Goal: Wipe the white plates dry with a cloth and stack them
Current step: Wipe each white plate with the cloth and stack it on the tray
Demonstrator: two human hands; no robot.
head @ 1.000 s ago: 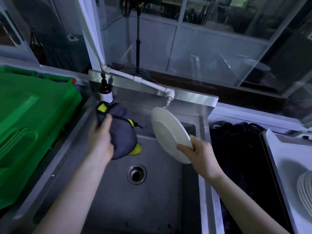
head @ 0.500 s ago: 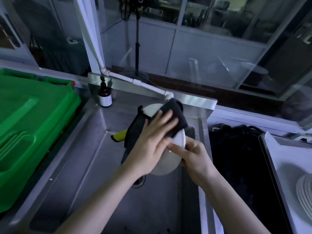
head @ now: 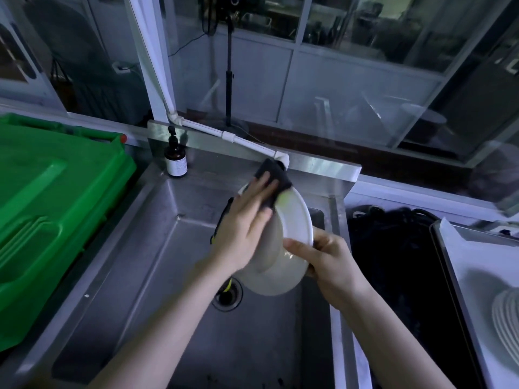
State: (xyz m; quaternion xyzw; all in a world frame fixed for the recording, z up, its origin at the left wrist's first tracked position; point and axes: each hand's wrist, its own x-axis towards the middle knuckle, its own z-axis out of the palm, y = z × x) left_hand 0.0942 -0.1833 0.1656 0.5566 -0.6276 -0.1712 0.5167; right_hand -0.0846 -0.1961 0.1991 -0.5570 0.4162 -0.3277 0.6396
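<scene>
Meanwhile, right hand (head: 330, 255) grips the white plate (head: 292, 220) — left hand (head: 247, 217) presses the cloth (head: 273, 175) (dark) on it.

White plate (head: 292, 223) under a dark grey cloth (head: 273, 175) (yellow-green trim), bright green bin (head: 56, 197) at left, brown bottle (head: 175, 161) at upper left

A: Support surface: stainless steel sink (head: 157, 265), basin with a round drain (head: 228, 297) in its floor.

B: On its back ledge, left corner: a brown pump bottle (head: 175, 160), upright.

A: Right of the sink: a metal tray (head: 449, 276) carrying what looks like stacked plates (head: 507, 318), partly cropped.

B: Left: a green bin (head: 50, 209).
</scene>
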